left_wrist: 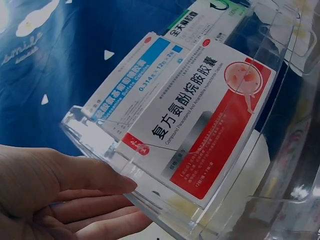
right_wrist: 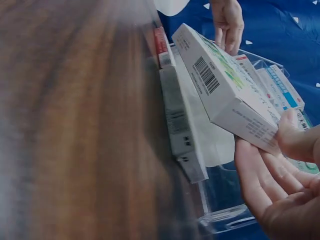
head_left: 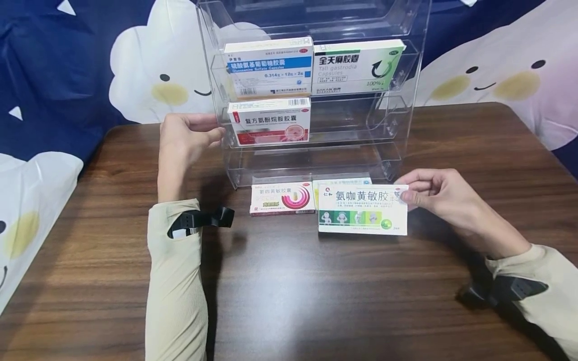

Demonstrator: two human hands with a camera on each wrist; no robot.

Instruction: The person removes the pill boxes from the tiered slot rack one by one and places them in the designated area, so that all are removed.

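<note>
My left hand (head_left: 187, 138) holds the left side of a clear plastic tiered rack (head_left: 397, 115), thumb at the edge in the left wrist view. Beside it a red-and-white medicine box (head_left: 271, 125) stands in a lower tier. My right hand (head_left: 435, 193) pinches the right end of a white-and-green medicine box (head_left: 361, 213), thumb in front and fingers behind. That box is raised before the rack's lowest tier and partly hides a yellow-and-white box (head_left: 347, 181) behind it. A pink-and-white medicine box (head_left: 282, 197) lies at the rack's foot.
A blue-and-white box (head_left: 268, 70) and a green-and-white box (head_left: 358, 67) fill a higher tier side by side. The rack stands on a brown wooden table (head_left: 280, 301). A dark blue cloth (head_left: 90, 50) with white cloud faces hangs behind.
</note>
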